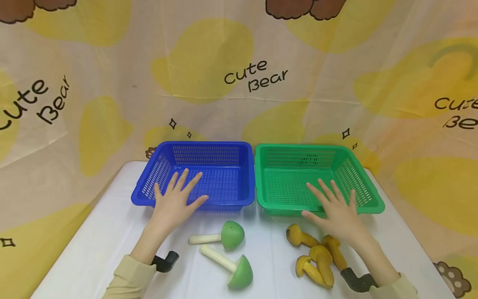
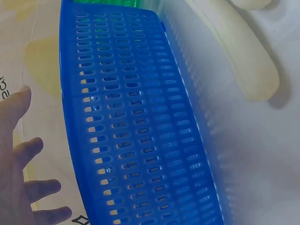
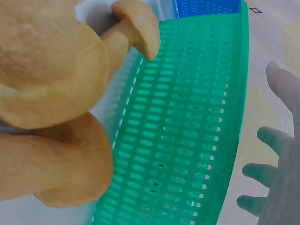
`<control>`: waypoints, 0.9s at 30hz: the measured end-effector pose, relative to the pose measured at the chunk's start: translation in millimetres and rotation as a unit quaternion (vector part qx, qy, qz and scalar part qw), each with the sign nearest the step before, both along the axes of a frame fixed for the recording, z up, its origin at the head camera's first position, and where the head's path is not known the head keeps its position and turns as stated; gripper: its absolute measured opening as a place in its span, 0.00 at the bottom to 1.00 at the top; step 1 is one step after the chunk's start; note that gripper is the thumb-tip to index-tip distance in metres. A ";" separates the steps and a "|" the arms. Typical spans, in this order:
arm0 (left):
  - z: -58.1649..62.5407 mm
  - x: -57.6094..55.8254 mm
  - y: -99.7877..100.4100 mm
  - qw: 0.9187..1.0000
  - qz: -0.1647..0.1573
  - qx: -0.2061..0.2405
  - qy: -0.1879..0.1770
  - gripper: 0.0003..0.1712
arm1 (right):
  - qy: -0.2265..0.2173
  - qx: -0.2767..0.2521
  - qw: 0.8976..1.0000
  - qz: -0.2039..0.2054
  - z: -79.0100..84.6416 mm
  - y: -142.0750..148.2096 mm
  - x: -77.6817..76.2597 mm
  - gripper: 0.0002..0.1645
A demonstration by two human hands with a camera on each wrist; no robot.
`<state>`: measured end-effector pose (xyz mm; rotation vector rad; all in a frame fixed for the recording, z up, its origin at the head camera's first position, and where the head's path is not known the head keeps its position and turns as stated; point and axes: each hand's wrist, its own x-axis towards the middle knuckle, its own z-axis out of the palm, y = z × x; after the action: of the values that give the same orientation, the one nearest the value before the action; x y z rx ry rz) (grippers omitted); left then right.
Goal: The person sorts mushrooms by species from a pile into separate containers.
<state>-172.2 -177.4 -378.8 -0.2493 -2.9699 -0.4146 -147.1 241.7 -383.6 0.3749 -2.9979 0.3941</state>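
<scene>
My left hand (image 1: pixel 173 205), fingers spread and holding nothing, hovers over the near left part of a blue plastic basket (image 1: pixel 249 174). Over the near rim of a green basket (image 1: pixel 258 178), my right hand (image 1: pixel 337 214) is likewise spread, with nothing in it. Two green-capped mushrooms with pale stems, the upper one (image 1: pixel 232 235) and the lower one (image 1: pixel 240 274), lie in front of the blue basket. Several yellow-brown mushrooms (image 1: pixel 320 259) lie bunched before the green one, close below the right hand. Both baskets have slotted walls and hold nothing visible.
A white-covered table (image 1: pixel 269 257) carries everything. Behind it hangs a beige and yellow printed cloth (image 1: pixel 209 62), right at the baskets' back. The baskets stand side by side, rims nearly meeting. Black camera mounts, left (image 1: pixel 166 261) and right (image 1: pixel 358 280), sit at the wrists.
</scene>
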 end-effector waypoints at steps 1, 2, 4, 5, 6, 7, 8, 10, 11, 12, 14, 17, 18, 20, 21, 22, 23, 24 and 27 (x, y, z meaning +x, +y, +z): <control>-0.6 0.7 -0.3 1.000 0.000 0.002 0.002 0.42 | 0.003 -0.001 1.000 0.001 -0.7 -0.9 1.3 0.48; -1.0 1.4 -0.6 1.000 -0.001 0.004 0.002 0.42 | 0.006 -0.002 1.000 0.002 -1.4 -1.7 2.6 0.48; -2.4 2.9 -1.3 1.000 0.001 0.005 0.002 0.42 | 0.013 -0.004 1.000 0.005 -2.9 -3.2 5.2 0.48; -3.1 3.6 -1.7 1.000 0.002 0.006 0.002 0.42 | 0.016 -0.005 1.000 0.006 -3.7 -3.9 6.5 0.47; -4.0 4.2 -2.1 1.000 0.004 0.005 0.003 0.42 | 0.019 -0.007 1.000 0.007 -4.3 -4.7 7.8 0.47; -4.7 4.9 -2.4 1.000 0.006 0.004 0.005 0.42 | 0.023 -0.009 1.000 0.008 -4.9 -5.4 9.1 0.47; -5.5 5.5 -2.8 1.000 0.009 0.001 0.008 0.42 | 0.028 -0.011 0.999 0.010 -5.7 -5.9 10.2 0.46; -6.9 7.0 -3.3 1.000 0.016 -0.003 0.014 0.41 | 0.037 -0.017 0.999 0.012 -6.6 -6.9 12.7 0.45; -7.3 7.9 -3.4 1.000 0.019 -0.005 0.017 0.41 | 0.042 -0.019 0.999 0.014 -7.2 -7.3 13.9 0.45; -7.7 8.9 -3.4 1.000 0.022 -0.006 0.021 0.41 | 0.048 -0.022 0.998 0.016 -8.1 -7.6 15.1 0.44; -9.2 10.4 -3.5 0.999 0.026 -0.008 0.028 0.41 | 0.060 -0.027 0.998 0.020 -10.0 -8.2 17.3 0.43; -12.0 12.5 -3.5 0.999 0.031 -0.011 0.041 0.40 | 0.076 -0.032 0.996 0.025 -13.4 -8.5 20.3 0.42; -13.1 13.1 -3.6 0.998 0.033 -0.011 0.046 0.40 | 0.082 -0.034 0.996 0.027 -14.4 -8.6 21.3 0.42; -15.7 14.2 -4.0 0.998 0.036 -0.009 0.057 0.40 | 0.095 -0.036 0.994 0.032 -16.0 -8.6 22.9 0.41; -17.0 14.8 -4.2 0.997 0.037 -0.008 0.063 0.39 | 0.101 -0.036 0.994 0.034 -16.7 -8.6 23.7 0.40; -18.3 15.1 -4.6 0.997 0.038 -0.005 0.069 0.39 | 0.108 -0.036 0.993 0.036 -17.3 -8.7 24.4 0.39; -19.6 15.6 -4.9 0.996 0.040 -0.001 0.075 0.39 | 0.114 -0.037 0.992 0.038 -17.8 -8.8 25.2 0.39; -21.1 15.9 -5.1 0.996 0.040 0.001 0.082 0.39 | 0.120 -0.037 0.991 0.040 -18.4 -8.9 25.9 0.38; -25.4 16.5 -6.0 0.994 0.044 0.007 0.104 0.37 | 0.133 -0.043 0.989 0.046 -20.5 -9.3 28.1 0.37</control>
<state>-155.7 -183.4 -404.2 -0.1506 -2.7601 -0.3745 -119.0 232.3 -404.1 0.5142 -2.7026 0.4420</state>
